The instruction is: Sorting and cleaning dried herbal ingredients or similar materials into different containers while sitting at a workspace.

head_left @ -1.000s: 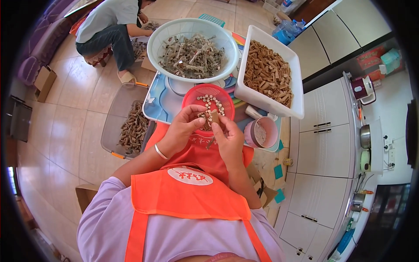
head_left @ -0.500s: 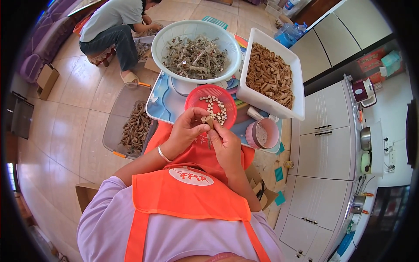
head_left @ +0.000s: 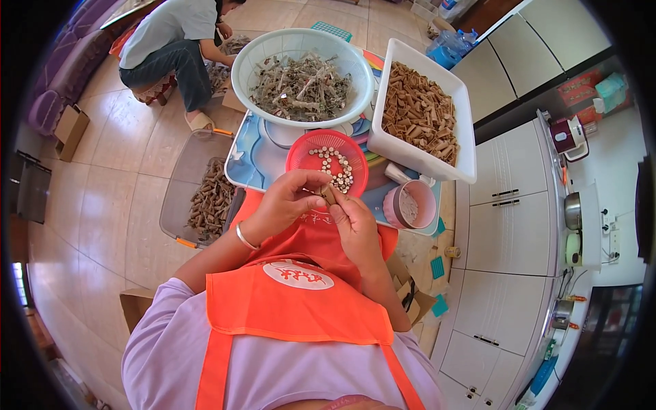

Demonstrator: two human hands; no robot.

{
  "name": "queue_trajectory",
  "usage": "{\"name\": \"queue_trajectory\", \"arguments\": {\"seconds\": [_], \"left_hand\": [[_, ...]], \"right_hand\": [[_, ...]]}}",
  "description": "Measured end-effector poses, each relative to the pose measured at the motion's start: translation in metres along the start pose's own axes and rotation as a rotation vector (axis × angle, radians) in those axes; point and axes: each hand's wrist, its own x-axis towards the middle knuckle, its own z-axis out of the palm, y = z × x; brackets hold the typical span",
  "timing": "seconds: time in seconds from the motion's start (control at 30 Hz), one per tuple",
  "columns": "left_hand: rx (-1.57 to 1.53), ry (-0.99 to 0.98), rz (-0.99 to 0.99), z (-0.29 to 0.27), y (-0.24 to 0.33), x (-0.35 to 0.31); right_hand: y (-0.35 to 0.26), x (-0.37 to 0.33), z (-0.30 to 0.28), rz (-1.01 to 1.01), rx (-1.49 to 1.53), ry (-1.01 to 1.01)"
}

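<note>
Brown sticks fill the clear tray (head_left: 198,198) at the left of the frame. Just right of it, at centre, the left hand (head_left: 283,205) and right hand (head_left: 352,222) both pinch one small brown stick (head_left: 329,195), fingers curled closed (a bracelet on the left wrist), below the red basket (head_left: 326,162) of pale beads. A pink cup (head_left: 408,205) stands further right.

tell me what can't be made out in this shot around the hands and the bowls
- Small brown piece, head view: mostly covered by the fingers of the left hand and right hand, so its shape is unclear.
- Pale beads in the red basket: too small to identify.
- Pink cup: contents too small to tell.
- Grey tray on the floor: near end hidden by the left forearm.
- Other person: cut off by the top edge.
</note>
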Motion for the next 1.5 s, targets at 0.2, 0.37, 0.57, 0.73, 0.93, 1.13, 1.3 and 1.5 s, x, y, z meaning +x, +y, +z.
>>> {"name": "queue_trajectory", "arguments": {"seconds": [0.2,0.37,0.57,0.73,0.93,1.13,1.3,1.5], "left_hand": [[0.798,-0.253,0.405,-0.009,0.032,0.007],[0.856,-0.273,0.416,-0.003,0.037,0.003],[0.811,-0.223,0.465,0.007,0.027,0.000],[0.656,-0.187,0.305,0.017,0.008,-0.007],[-0.375,-0.012,-0.217,0.032,-0.027,-0.014],[-0.585,-0.046,-0.255,0.026,-0.041,-0.011],[-0.616,-0.178,-0.261,0.025,-0.044,-0.006],[-0.722,-0.090,-0.387,0.027,-0.028,-0.007]], "right_hand": [[0.000,-0.006,-0.007,0.000,0.063,-0.128],[-0.012,-0.012,-0.002,-0.088,-0.013,-0.033],[-0.013,-0.021,-0.003,-0.086,-0.015,0.040],[-0.010,-0.028,0.002,-0.099,-0.098,0.137],[-0.006,-0.021,-0.019,-0.182,-0.193,0.105],[0.041,-0.001,-0.112,0.134,-0.552,0.292],[0.106,0.018,-0.137,0.374,-0.912,-0.080],[0.128,0.028,-0.128,0.438,-0.989,-0.135]]}}
